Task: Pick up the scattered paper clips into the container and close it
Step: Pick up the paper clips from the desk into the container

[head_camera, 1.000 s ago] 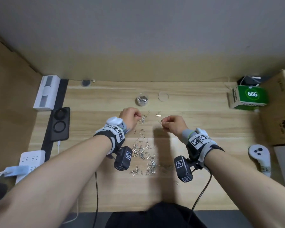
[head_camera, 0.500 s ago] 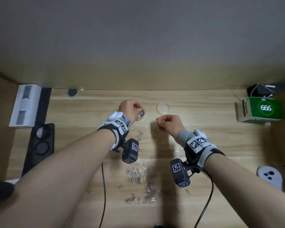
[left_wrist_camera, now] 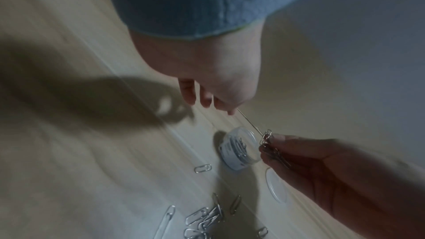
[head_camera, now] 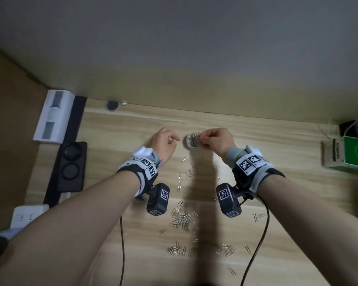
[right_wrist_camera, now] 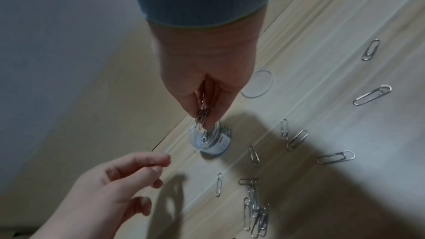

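Fingertips (right_wrist_camera: 208, 121) of the right hand (head_camera: 216, 141) pinched a small bunch of clips (right_wrist_camera: 202, 115) and held it right over the open mouth of the container (head_camera: 192, 143), the lowest clips hanging at its rim. That clear round container stood upright on the desk (head_camera: 277, 234) near the back edge, with clips already inside it. The left hand (head_camera: 163, 145) hovered just to the container's left, apart from it, fingers (right_wrist_camera: 147, 163) loosely curled with thumb and forefinger nearly meeting; in the left wrist view a thin wire seemed to run from those fingers toward the bunch, though the blur made that uncertain. The clear round lid (right_wrist_camera: 257, 84) lay flat on the desk just beside the container, on the right hand's side. More loose clips (head_camera: 180, 219) lay scattered nearer the person, in several small heaps and singles between the two forearms. At the desk's left edge sat a white box (head_camera: 54, 118) and a power strip (head_camera: 27, 215); a green box (head_camera: 355, 153) stood at the far right.
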{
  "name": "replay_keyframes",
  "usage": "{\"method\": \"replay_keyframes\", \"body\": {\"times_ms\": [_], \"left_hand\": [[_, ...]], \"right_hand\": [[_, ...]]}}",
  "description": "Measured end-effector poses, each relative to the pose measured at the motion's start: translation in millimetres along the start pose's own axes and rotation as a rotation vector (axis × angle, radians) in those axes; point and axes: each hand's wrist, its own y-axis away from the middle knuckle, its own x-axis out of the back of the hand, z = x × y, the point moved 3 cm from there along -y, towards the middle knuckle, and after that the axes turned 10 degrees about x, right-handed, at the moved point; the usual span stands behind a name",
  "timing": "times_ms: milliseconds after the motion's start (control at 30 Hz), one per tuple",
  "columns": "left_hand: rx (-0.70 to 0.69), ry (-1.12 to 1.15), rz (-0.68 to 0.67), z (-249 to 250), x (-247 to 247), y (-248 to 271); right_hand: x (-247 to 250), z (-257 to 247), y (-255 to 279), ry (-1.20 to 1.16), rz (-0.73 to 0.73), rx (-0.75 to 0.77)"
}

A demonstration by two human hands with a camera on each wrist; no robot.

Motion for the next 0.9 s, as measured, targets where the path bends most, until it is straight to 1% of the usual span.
{"method": "replay_keyframes", "body": {"times_ms": [133, 233, 333, 433, 533, 633, 800, 900], "left_hand": [[0.040, 0.030, -0.030, -12, 6, 12], [0.046, 0.056, -0.053, -16, 12, 18], [0.048, 0.060, -0.052, -20, 20, 22], [0.054, 0.036, -0.072, -23, 24, 25], [0.067, -0.023, -0.117, -32, 25, 36], [0.089, -0.129, -0.204, -43, 19, 55], [0.087, -0.228, -0.228, -55, 11, 89], [0.065, -0.323, -0.316, -61, 1, 115]], "right_hand": [[-2, -3, -1, 0.082, 0.076, -0.003], [-3, -7, 1, 0.053, 0.114, -0.022], [-6, -14, 6, -0.003, 0.082, -0.029], [-2, -14, 13, 0.007, 0.035, -0.025], [9, -5, 34, 0.004, 0.039, -0.032], [21, 9, 61, 0.024, 0.032, -0.055], [37, 44, 101, 0.080, 0.028, -0.118], [38, 66, 128, 0.091, 0.016, -0.145]]}}
